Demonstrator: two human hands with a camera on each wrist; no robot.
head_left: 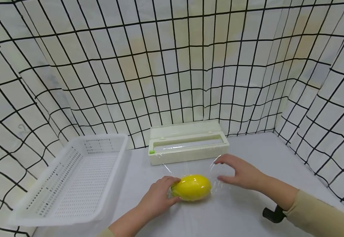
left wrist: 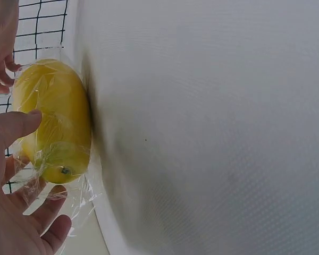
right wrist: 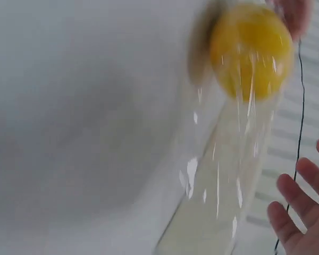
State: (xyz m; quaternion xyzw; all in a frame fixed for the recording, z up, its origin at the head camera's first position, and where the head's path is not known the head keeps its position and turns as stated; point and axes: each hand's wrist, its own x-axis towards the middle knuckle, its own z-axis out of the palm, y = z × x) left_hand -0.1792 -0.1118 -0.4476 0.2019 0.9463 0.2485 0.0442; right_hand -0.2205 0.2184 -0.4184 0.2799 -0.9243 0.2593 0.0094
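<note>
Nearest the lens, left hand (head_left: 157, 196) curled against the near-left end of one yellow lemon (head_left: 191, 187), pinning it and the clear film (head_left: 216, 171) already over it, likely to stop rolling on the white table (head_left: 249, 217). Right of the lemon, right hand (head_left: 240, 174) spread wide, fingers loose, touching the film's edge. Behind the lemon, one film dispenser box (head_left: 186, 146); left of it, one white basket (head_left: 71, 181).
</note>
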